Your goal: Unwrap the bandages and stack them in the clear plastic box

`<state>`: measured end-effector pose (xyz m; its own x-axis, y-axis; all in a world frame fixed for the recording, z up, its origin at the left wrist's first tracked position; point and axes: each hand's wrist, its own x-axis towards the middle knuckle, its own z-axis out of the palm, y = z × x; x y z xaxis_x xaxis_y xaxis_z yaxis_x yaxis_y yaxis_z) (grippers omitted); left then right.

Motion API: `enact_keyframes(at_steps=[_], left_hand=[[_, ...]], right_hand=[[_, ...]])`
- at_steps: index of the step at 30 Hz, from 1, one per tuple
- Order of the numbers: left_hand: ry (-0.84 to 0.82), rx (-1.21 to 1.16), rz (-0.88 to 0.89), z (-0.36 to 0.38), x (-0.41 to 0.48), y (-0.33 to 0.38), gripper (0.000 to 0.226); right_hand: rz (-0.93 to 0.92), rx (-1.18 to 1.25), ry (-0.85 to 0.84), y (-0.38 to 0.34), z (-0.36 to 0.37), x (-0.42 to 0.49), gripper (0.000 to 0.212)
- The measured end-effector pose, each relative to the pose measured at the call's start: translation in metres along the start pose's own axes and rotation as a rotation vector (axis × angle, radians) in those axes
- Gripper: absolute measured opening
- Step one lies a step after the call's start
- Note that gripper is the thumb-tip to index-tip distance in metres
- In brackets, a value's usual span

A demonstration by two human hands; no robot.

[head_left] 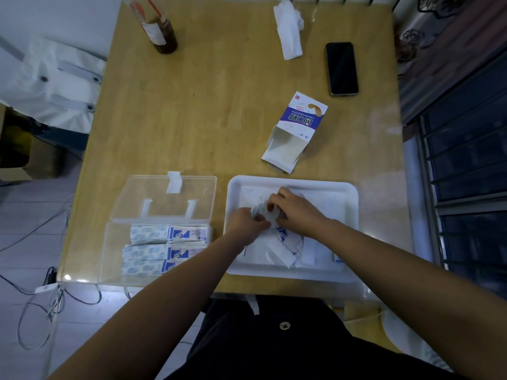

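Over the white tray (349,193), near its left middle, both hands meet on a small bundle of bandages (256,212). The left hand (247,221) has its fingers curled in and pinches the bundle from the left, while the right hand (294,206) arches over it with its fingertips bent down onto the same bundle. Just where each fingertip sits is hidden by the knuckles. The step in hand looks like peeling or separating, and it would go best if the left hand keeps a firm pinch while the right works at one edge, so the strips come away flat and aligned for stacking. Below the hands lie loose wrappers (285,249), too jumbled to count. Just left of the tray stands one clear plastic box (109,257) with its lid (164,196) thrown back. It holds stacked bandages (164,242) in what looks like three rows, each with a pale patterned half and a blue-marked half. Farther out on the worktop (219,105) are one opened carton (296,130), one dark phone (341,68), one crumpled tissue (288,31) and one brown bottle (162,31).
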<state>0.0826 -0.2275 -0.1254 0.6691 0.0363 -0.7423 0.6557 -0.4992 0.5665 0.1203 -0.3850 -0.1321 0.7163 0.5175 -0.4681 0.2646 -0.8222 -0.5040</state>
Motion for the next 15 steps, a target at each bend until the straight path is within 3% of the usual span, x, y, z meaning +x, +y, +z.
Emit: enact_keyframes(at_steps=[4,11,15], left_hand=[[0.099,0.246,-0.017,0.008,0.005,0.008,0.032],[0.248,0.517,0.113,0.023,-0.002,0.016,0.043],[0.255,0.535,0.119,0.026,-0.001,0.020,0.036]], right_hand=[[0.057,0.162,0.051,0.003,0.001,-0.005,0.034],[0.166,0.221,0.218,0.021,0.006,-0.021,0.030],[0.223,0.244,0.265,0.026,0.010,-0.028,0.031]])
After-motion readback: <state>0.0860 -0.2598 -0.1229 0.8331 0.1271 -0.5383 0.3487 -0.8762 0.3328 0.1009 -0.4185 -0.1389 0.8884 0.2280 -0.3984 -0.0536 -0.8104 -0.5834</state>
